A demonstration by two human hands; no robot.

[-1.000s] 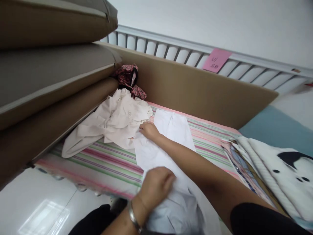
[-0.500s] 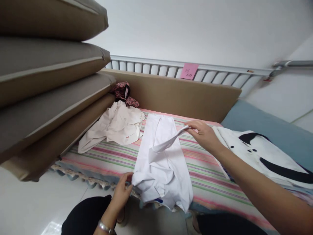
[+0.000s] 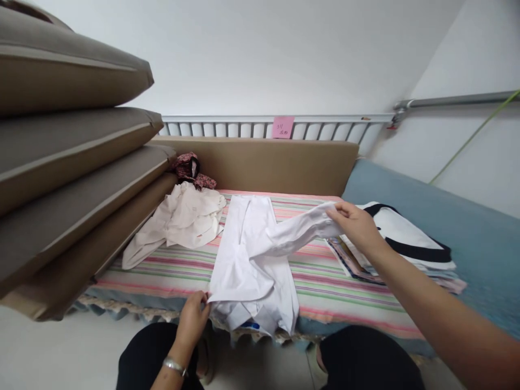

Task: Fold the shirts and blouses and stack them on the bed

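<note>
A white shirt [image 3: 244, 271] lies partly folded on the striped sheet [image 3: 320, 287], its near end reaching the bed's front edge. My right hand [image 3: 353, 222] pinches the cuff end of one sleeve, holding it stretched out to the right above the sheet. With fingers closed, my left hand [image 3: 195, 314] grips the shirt's near left corner. Small blue marks show under the shirt's near edge. To the left lies a crumpled cream garment [image 3: 182, 216].
A stack of folded clothes [image 3: 410, 233] with a black-and-white piece on top lies to the right. Tall brown cushions [image 3: 81, 146] are piled at the left. A brown panel [image 3: 276, 162] stands before the radiator [image 3: 239, 129], which bears a pink note [image 3: 283, 127]. Beside the cream garment is a patterned red cloth [image 3: 189, 167].
My right hand has drawn the sleeve out to the right, and it now extends more fully. My left hand keeps hold of the near corner. The view has shifted to the right.
</note>
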